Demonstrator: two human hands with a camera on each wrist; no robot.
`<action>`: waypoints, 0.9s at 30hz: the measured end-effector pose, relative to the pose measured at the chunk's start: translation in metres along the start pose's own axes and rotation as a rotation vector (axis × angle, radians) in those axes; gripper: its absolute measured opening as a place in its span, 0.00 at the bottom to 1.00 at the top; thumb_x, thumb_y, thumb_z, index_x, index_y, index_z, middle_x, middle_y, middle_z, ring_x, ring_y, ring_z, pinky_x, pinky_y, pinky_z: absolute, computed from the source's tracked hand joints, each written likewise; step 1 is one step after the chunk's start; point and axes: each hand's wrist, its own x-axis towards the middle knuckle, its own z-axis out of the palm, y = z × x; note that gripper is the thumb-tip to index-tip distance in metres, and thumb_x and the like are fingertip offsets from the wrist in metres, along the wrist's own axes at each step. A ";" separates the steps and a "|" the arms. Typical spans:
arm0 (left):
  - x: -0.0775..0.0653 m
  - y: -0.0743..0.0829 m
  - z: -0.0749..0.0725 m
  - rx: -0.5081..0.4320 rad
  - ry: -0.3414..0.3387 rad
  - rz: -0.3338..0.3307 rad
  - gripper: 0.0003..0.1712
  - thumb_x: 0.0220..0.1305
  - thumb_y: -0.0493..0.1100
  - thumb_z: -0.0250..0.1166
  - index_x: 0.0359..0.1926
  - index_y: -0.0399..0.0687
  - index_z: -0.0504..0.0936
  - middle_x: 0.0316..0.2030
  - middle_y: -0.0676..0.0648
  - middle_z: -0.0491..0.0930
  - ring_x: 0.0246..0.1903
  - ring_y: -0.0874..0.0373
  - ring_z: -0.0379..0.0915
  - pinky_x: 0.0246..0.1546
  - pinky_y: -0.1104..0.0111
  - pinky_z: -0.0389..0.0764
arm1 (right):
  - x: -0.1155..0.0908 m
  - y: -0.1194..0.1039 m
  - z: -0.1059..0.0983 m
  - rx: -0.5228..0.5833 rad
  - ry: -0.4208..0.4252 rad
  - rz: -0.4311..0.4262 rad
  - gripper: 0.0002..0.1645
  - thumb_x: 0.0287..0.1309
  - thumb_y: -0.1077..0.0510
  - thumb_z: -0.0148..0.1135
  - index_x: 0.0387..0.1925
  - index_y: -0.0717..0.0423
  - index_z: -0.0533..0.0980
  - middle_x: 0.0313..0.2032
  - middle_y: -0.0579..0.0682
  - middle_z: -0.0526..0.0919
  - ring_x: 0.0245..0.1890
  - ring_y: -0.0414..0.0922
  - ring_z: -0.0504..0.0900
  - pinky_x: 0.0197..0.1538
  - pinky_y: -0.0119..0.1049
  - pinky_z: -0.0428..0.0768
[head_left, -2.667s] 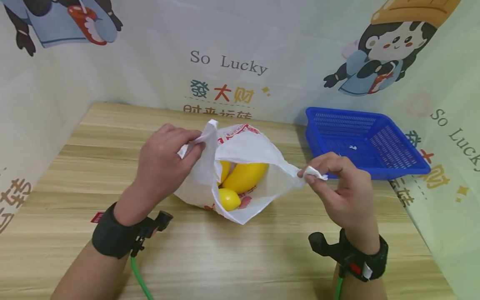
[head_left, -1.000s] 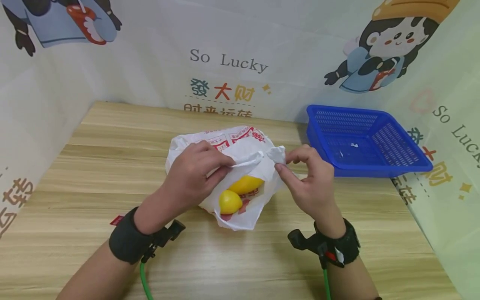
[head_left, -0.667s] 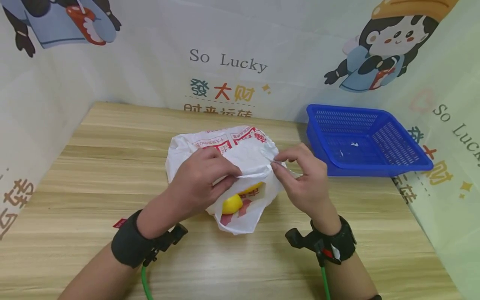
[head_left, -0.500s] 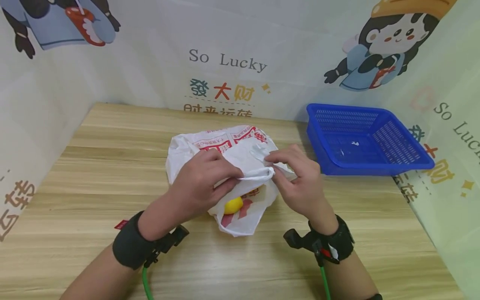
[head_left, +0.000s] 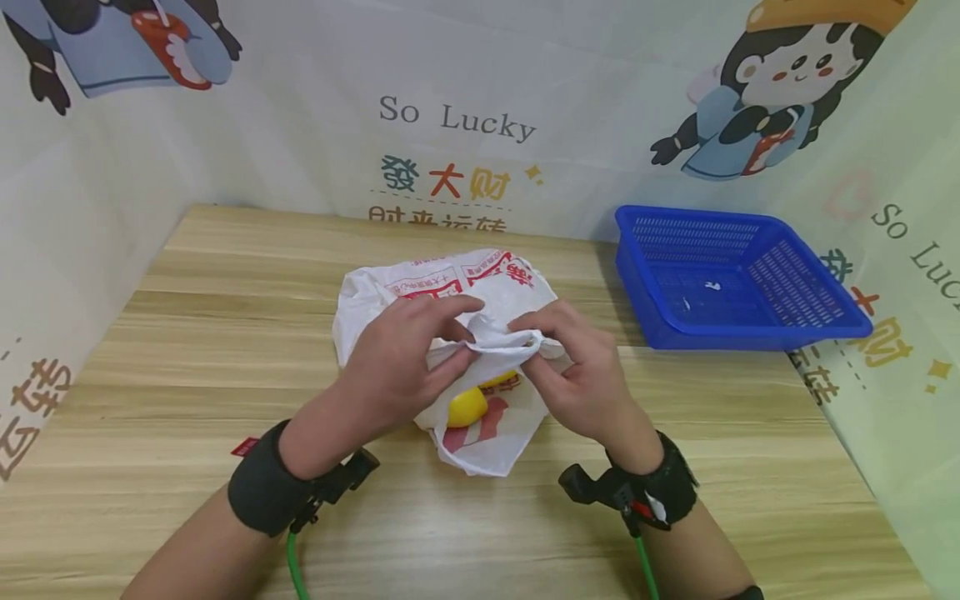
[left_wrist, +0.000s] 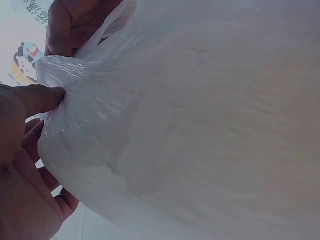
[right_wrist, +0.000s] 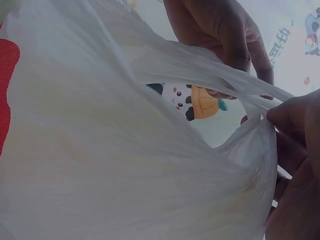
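Near the middle of the table point(head_left: 187, 367) sits a white bag point(head_left: 367, 304). The left hand point(head_left: 397, 358) at nine o'clock and right hand point(head_left: 577, 371) at three pinch its edge tight. Yellow fruit point(head_left: 467, 408) peeks out at six.

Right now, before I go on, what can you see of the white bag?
The white bag looks like thin, crinkled plastic, faintly translucent in the wrist views, with red printing on its far part. It sits slumped on the wood-grain table. The left grip and right grip pinch gathered plastic near its mouth; a gap facing the person shows yellow fruit inside.
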 end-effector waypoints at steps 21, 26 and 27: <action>0.000 -0.004 0.004 0.049 0.059 0.080 0.12 0.53 0.33 0.77 0.39 0.39 0.85 0.32 0.46 0.86 0.34 0.50 0.78 0.37 0.59 0.79 | -0.002 -0.004 0.000 -0.006 -0.096 0.009 0.24 0.69 0.43 0.61 0.46 0.62 0.78 0.42 0.55 0.85 0.43 0.50 0.81 0.48 0.38 0.77; 0.000 -0.005 0.005 0.039 0.079 0.102 0.10 0.52 0.31 0.76 0.36 0.40 0.85 0.29 0.47 0.85 0.33 0.51 0.77 0.34 0.61 0.78 | -0.002 -0.004 0.002 -0.026 -0.079 0.008 0.28 0.71 0.38 0.56 0.43 0.61 0.78 0.41 0.55 0.86 0.43 0.51 0.83 0.47 0.38 0.78; 0.000 -0.006 0.005 0.039 0.081 0.107 0.09 0.52 0.31 0.76 0.35 0.40 0.85 0.29 0.47 0.85 0.33 0.51 0.76 0.34 0.61 0.78 | -0.002 -0.004 0.002 -0.029 -0.077 0.009 0.27 0.72 0.39 0.56 0.42 0.61 0.78 0.40 0.55 0.86 0.43 0.51 0.83 0.47 0.38 0.78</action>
